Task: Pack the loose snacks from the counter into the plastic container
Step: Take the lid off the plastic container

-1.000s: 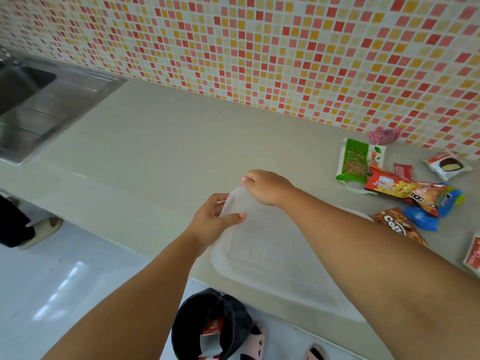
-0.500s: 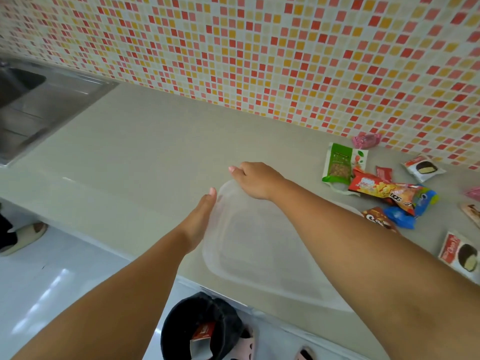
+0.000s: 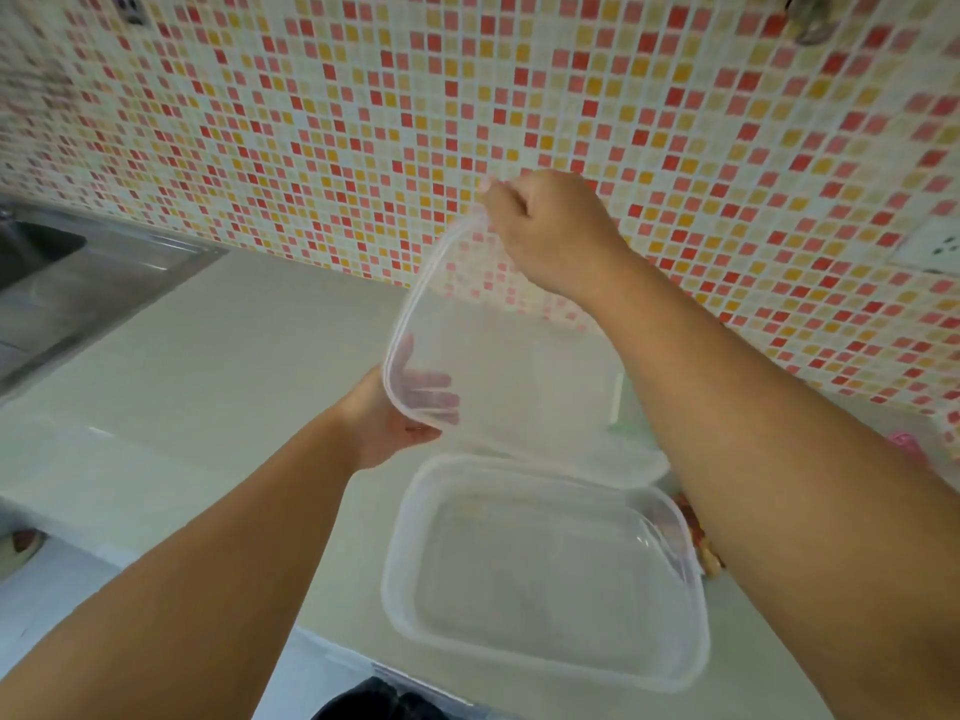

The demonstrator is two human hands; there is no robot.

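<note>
Well, starting at the far left, I see the steel sink (image 3: 78, 283) set into the pale counter (image 3: 249, 376), up against the mosaic tile wall (image 3: 363, 122). Moving in, my left hand (image 3: 387, 423) comes up from below and holds the lower left corner of the clear lid (image 3: 498, 371): the fingers (image 3: 431, 392) show through the plastic from behind, lying fairly straight, while the thumb side wraps the rim in front, so it is a light pinch on the edge. The lid stands tilted up off the counter, its top edge toward the wall. Below it, the plastic container (image 3: 545, 667) sits open near the counter's front edge (nothing visible inside it, as far as the haze of the plastic lets me judge). Farther right, my right hand (image 3: 550, 231) is curled closed over the lid's upper corner, knuckles toward me, gripping the rim from above. Past my right forearm only bits of the snacks (image 3: 698, 543) peek out on the counter, just beside the container's right wall, and a pink wrapper (image 3: 906, 444) lies farther right; most of the rest is hidden behind the arm. A white wall socket (image 3: 935, 246) sits on the tiles at the right edge.
</note>
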